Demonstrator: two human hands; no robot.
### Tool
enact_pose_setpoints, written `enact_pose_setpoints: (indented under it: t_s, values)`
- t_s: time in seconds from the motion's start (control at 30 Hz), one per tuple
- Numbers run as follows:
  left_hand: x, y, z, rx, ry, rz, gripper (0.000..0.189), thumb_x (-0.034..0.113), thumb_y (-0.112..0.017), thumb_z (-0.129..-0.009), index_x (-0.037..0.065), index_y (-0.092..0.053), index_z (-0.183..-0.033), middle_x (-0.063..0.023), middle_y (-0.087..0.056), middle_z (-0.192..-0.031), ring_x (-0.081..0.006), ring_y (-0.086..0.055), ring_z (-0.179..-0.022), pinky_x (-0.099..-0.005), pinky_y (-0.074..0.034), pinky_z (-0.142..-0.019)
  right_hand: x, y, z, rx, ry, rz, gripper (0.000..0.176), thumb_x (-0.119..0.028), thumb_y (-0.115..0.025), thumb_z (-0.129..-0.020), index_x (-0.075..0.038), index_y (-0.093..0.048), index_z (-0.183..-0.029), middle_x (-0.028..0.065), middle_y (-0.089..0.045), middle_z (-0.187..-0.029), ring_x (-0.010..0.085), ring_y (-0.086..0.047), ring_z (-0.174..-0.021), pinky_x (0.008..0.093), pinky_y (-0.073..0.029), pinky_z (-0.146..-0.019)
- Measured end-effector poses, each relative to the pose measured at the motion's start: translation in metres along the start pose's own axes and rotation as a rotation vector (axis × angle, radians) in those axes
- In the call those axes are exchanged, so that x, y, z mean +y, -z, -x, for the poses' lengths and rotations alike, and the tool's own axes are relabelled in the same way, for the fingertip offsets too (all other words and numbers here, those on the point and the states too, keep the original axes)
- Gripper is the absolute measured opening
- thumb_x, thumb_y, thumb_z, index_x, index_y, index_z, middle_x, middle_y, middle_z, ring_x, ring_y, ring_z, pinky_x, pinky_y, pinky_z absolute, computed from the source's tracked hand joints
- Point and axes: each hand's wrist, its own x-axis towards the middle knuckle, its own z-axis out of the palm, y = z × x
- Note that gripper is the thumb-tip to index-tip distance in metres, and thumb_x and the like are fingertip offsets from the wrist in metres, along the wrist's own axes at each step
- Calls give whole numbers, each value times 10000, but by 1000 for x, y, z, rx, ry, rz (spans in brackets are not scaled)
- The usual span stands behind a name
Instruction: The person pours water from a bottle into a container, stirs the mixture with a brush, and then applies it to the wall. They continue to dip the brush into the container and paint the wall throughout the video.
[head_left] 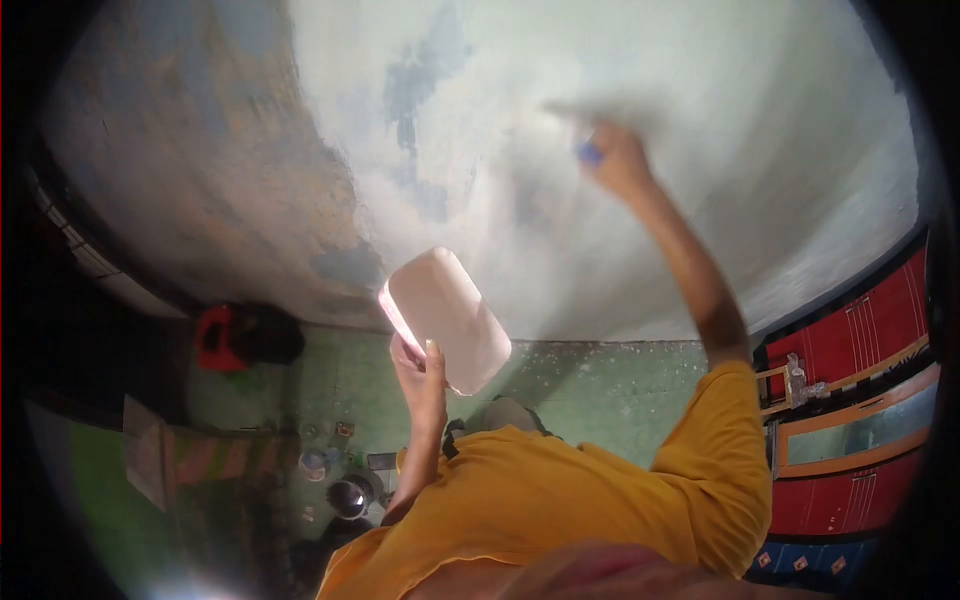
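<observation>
My left hand grips a pale pinkish-white plastic tub with rounded corners. The thumb lies against its lower edge, and the other fingers go round its far side. Raised to the right, my right hand is closed around a blue-handled putty knife. Its wide blade is smeared by motion and lies close to the wall; whether it touches cannot be made out. The wall has a whitish coat over its middle and right. Bare grey and brownish patches show on the left.
Green tiled floor with white specks runs along the wall's foot. A red and black object sits at the left, near a wooden piece. Small jars and a dark pot stand by my left side. A red cabinet lines the right.
</observation>
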Motion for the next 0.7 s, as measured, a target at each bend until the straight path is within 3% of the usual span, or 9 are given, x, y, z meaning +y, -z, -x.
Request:
enact_pose_setpoints:
  t_s: [0.07, 0.1, 0.17, 0.23, 0.33, 0.4, 0.5, 0.6, 0.7]
  values:
    - [-3, 1, 0, 3, -5, 54, 632, 315, -587, -915, -34, -291, -1350, -50, -466, -1029, -70, -462, -820, -198, -390, -588, 21, 58, -51, 22, -172, 22, 321, -185, -645, -770, -178, -676, -1089, 119, -677, -977, 313, -644, -884, 381, -524, -804]
    - [-4, 1, -3, 2, -16, 84, 647, 272, -596, -908, -44, -266, -1366, -43, -456, -976, -58, -460, -738, -190, -380, -504, 31, 79, -72, 185, -28, 78, 307, -180, -723, -719, -68, -679, -1001, 162, -677, -892, 352, -646, -832, 392, -525, -759]
    - [-6, 3, -4, -36, -3, 65, 655, 367, -586, -915, -26, -300, -1353, -61, -477, -1094, -85, -466, -901, -211, -405, -668, 48, 112, -107, 263, 21, 298, 273, -180, -691, -770, -68, -674, -1019, 158, -666, -979, 340, -635, -889, 390, -514, -791]
    - [-6, 6, -3, -52, 21, 46, 664, 414, -580, -918, -19, -316, -1348, -69, -489, -1150, -96, -471, -971, -217, -415, -741, -18, 150, -122, 367, 162, -13, 366, 22, -576, -819, -40, -617, -1177, 151, -658, -1085, 278, -641, -1007, 334, -509, -852]
    - [-5, 7, -2, -43, 31, 37, 661, 407, -579, -920, -19, -312, -1350, -70, -489, -1149, -95, -473, -958, -217, -413, -743, 34, 90, -93, 348, 145, 512, 210, -176, -641, -786, -53, -671, -954, 155, -652, -944, 342, -623, -865, 415, -508, -752]
    - [-8, 5, -2, -33, -13, 48, 652, 394, -577, -923, -16, -309, -1353, -75, -486, -1157, -105, -475, -975, -233, -419, -780, 10, 31, -47, 61, 47, 609, 128, -132, -555, -761, -65, -641, -828, 131, -616, -850, 304, -614, -806, 446, -487, -666]
    - [-11, 6, -3, -48, -14, 59, 637, 375, -569, -929, -19, -307, -1355, -89, -477, -1188, -134, -471, -1035, -277, -411, -872, -12, -61, 42, -86, 141, 387, 444, -136, -606, -728, -108, -629, -1171, 87, -629, -1016, 236, -609, -968, 383, -525, -769]
    - [-6, 10, -1, -101, 103, 44, 615, 361, -560, -936, -25, -314, -1346, -99, -472, -1208, -156, -458, -1092, -312, -382, -946, -23, -91, 76, -141, 226, 92, 448, -138, -620, -762, -196, -616, -1206, 80, -646, -1040, 255, -625, -924, 383, -526, -768]
    - [-21, 9, -8, -31, -39, 59, 630, 272, -591, -915, -46, -281, -1361, -112, -462, -1173, -142, -477, -1011, -273, -438, -821, -15, -48, 32, -167, 103, -45, 450, -139, -618, -780, -251, -609, -1216, 116, -655, -1019, 293, -634, -858, 395, -523, -751]
